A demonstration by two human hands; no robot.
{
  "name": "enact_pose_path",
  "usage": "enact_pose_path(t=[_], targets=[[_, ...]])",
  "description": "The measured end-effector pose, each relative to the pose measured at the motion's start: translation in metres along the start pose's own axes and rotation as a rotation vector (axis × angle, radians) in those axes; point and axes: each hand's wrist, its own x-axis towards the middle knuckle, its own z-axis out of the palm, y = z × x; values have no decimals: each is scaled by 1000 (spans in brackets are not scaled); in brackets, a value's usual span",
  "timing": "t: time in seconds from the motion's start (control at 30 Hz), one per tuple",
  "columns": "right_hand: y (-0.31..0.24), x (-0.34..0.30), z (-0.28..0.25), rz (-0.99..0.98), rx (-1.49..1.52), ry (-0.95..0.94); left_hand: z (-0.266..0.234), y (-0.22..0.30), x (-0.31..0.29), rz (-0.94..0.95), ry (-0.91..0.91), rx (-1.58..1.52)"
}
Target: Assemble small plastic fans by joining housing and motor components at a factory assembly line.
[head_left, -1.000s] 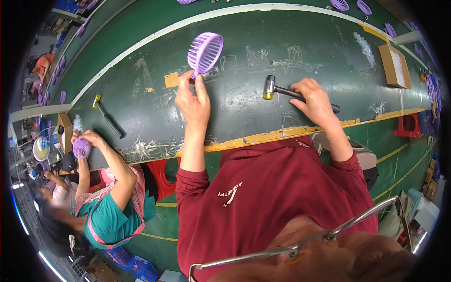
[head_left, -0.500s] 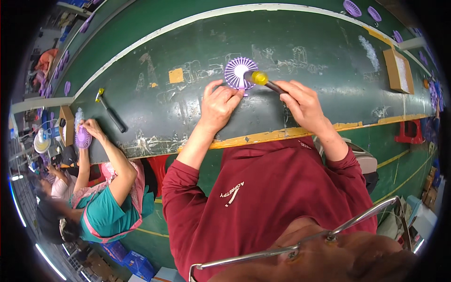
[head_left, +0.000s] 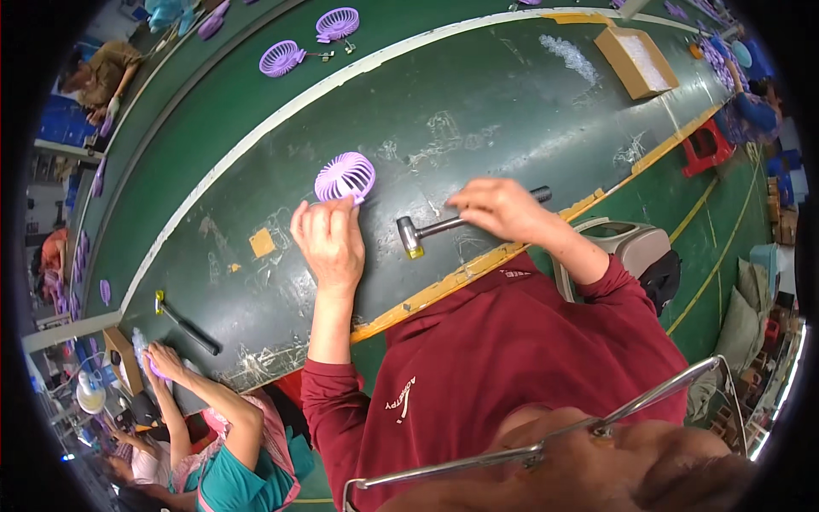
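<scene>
My left hand [head_left: 328, 241] pinches the short stem of a round purple fan guard [head_left: 345, 177], which is tilted up off the dark green bench. Its thin ribs and pale centre face me. To the right, a mallet [head_left: 439, 227] with a yellow-tipped metal head and a black grip lies on the bench near the front edge. Above its handle my right hand [head_left: 499, 209] has its fingers stretched out to the left, slightly blurred, and it holds nothing. The hand covers part of the handle.
A cardboard box [head_left: 636, 61] stands at the far right beside a heap of small clear pieces [head_left: 569, 60]. Two more purple guards [head_left: 281, 59] lie beyond the white rail. A second mallet [head_left: 186, 322] is at left, near a co-worker's hands [head_left: 165, 363]. A red stool [head_left: 707, 146] stands right.
The mallet has gone from my right hand onto the bench, and that hand has opened. My left hand has lifted and tilted the fan guard. The view has turned.
</scene>
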Motion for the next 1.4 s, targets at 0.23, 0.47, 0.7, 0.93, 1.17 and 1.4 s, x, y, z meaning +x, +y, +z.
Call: enact_pose_path(t=[0.23,0.47,0.7,0.93,1.17,1.4], targets=[[61,14,-23,262,-262,453,15,18,39,-26,54,-72],[54,21,-18,332,-100,372,19,36,47,-21,45,-159],[1,57,8,305,895,359,18,47,48,-24,17,-195],[-9,68,24,261,867,355,19,51,47,-33,28,-197],[-8,66,30,228,851,370,20,49,47,-47,44,-200],[-13,62,38,125,799,436,23,47,50,-40,53,-202]])
